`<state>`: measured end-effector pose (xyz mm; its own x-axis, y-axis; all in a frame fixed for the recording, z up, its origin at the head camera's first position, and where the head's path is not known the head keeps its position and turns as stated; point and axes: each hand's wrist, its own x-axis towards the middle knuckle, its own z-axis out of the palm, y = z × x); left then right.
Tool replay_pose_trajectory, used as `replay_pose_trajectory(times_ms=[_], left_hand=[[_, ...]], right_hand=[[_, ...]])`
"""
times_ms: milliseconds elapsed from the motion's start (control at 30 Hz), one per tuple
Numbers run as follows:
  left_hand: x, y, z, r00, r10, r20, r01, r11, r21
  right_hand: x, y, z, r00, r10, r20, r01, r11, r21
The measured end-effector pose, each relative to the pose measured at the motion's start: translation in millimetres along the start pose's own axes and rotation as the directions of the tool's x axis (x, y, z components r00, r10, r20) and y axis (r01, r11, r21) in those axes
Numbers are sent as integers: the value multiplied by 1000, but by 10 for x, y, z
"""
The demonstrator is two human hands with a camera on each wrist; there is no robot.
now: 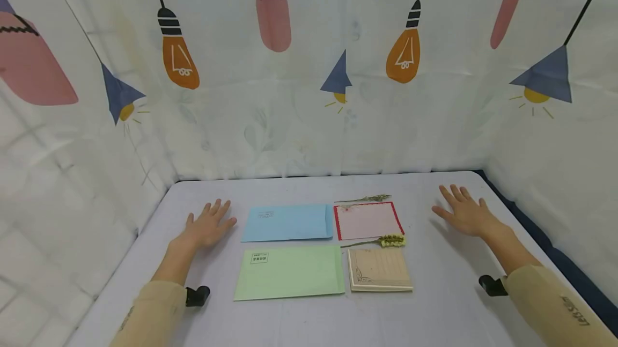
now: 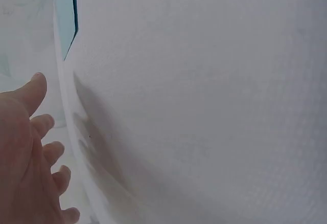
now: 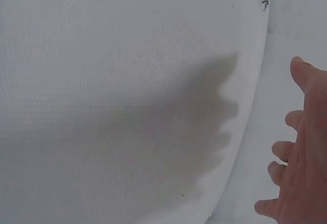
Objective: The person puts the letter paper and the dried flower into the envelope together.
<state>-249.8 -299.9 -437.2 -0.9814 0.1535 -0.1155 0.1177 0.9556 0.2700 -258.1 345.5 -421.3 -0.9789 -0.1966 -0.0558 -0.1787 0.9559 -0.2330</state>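
Left hand (image 1: 208, 227) and right hand (image 1: 464, 212) lie flat, fingers spread, grasping nothing, flanking blue envelope (image 1: 288, 222) and red-edged card (image 1: 368, 220).

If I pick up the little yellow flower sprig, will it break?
The yellow flower sprig looks dried, with a very thin stem, so it would probably snap or shed bits if squeezed. It seems very light, and a push would likely slide it across the smooth table.

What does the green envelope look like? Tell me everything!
The pale green paper envelope is a long rectangle lying flat on the grey table, nearest the person. A small printed box marks its top left corner. It looks closed and smooth. The blue envelope lies just behind it and the beige patterned card beside its right edge. No hand touches it.
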Motion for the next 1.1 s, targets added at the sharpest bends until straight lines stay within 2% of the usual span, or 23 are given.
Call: replay_pose_trajectory(times_ms=[233,400,567,667,800,900,1100], left_hand=[[6,7,24,1000,3,-5,-3,1000,4],[-19,36,24,999,33,-22,-33,999,-17],[-87,150,19,996,79,-46,-81,996,-37],[-133,246,33,993,101,-67,-104,994,-43],[-176,394,51,979,151,-139,-156,987,-28],[-189,534,88,959,208,-195,-213,977,-4],[-222,819,201,926,299,-231,-310,951,-11]], right_hand=[[-40,9,13,999,-29,-25,30,998,51],[-50,6,65,999,-40,-21,42,996,85],[-92,-65,119,998,-53,-18,55,992,117],[-122,-147,126,996,-80,-32,85,981,175],[-140,-262,128,989,-122,-86,140,955,260],[-143,-332,144,978,-145,-147,183,940,289],[-159,-478,201,944,-181,-275,271,901,338]])
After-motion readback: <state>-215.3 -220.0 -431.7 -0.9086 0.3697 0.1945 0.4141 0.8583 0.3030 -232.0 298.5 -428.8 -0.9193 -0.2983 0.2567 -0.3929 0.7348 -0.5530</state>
